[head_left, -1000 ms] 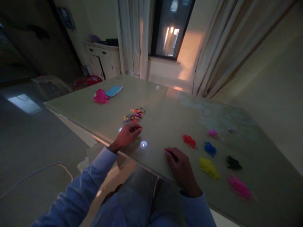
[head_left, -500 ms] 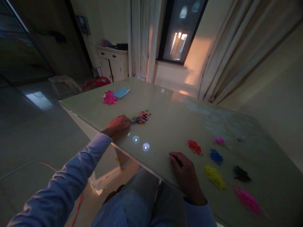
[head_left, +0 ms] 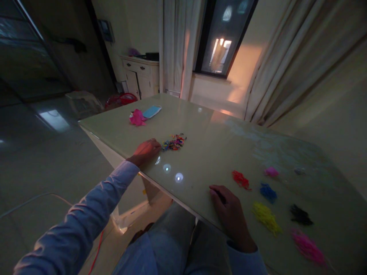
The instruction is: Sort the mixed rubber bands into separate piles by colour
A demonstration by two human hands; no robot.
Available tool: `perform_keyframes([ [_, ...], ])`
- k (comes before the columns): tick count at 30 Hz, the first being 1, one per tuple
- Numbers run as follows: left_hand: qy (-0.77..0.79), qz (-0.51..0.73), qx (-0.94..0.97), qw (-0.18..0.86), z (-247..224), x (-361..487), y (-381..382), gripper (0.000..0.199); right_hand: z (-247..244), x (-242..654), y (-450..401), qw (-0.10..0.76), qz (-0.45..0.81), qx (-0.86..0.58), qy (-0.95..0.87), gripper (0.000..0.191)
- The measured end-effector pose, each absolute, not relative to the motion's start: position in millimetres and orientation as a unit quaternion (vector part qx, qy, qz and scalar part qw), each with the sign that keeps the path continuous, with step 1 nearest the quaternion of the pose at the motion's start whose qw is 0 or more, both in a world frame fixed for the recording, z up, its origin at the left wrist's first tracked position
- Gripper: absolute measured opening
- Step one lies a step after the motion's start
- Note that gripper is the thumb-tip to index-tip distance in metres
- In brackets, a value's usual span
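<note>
My left hand (head_left: 147, 150) rests at the left edge of a mixed multicoloured pile of small bands (head_left: 174, 143); its fingers are closed together, and what they hold, if anything, is too small to name. My right hand (head_left: 228, 208) lies on the table near the front edge, fingers curled, with nothing visible in it. Beyond it sit separate heaps: red (head_left: 241, 180), blue (head_left: 268, 192), yellow (head_left: 266, 217), black (head_left: 301, 215) and pink (head_left: 308, 246).
A blue face mask (head_left: 152, 111) and a crumpled pink item (head_left: 137, 117) lie on the table's far left. A small pink piece (head_left: 271, 172) lies behind the blue heap. The glossy table (head_left: 200, 152) has its front edge above my lap.
The whole view has shifted slightly, so things appear further right. My left hand stays beside the mixed pile with a small change in its fingers; my right hand stays in place.
</note>
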State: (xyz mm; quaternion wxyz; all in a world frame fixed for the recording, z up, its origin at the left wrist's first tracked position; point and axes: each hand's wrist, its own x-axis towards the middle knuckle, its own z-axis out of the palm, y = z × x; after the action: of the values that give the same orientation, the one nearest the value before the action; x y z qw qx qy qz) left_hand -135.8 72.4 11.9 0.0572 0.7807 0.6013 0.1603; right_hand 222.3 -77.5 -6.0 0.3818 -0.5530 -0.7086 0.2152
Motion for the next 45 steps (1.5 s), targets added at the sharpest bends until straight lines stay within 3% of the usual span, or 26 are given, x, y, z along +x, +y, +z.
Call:
perform_keyframes([
  [6,0.6,0.327,0.724,0.101,21,-126,54,0.031,-5,222,-79,0.378,0.218,-0.558,-0.706,0.025],
  [12,0.543,0.459,0.605,0.358,37,-84,13,0.04,-4,220,-79,0.383,0.219,-0.55,-0.709,0.026],
  [17,0.491,0.467,0.581,0.451,55,-39,-12,0.039,-2,218,-81,0.383,0.226,-0.55,-0.707,0.024],
  [39,0.386,0.421,0.626,0.531,69,105,-15,0.037,-2,213,-78,0.38,0.221,-0.55,-0.71,0.02],
  [45,0.383,0.396,0.687,0.475,65,143,-6,0.035,-3,212,-76,0.33,0.205,-0.584,-0.713,0.02],
])
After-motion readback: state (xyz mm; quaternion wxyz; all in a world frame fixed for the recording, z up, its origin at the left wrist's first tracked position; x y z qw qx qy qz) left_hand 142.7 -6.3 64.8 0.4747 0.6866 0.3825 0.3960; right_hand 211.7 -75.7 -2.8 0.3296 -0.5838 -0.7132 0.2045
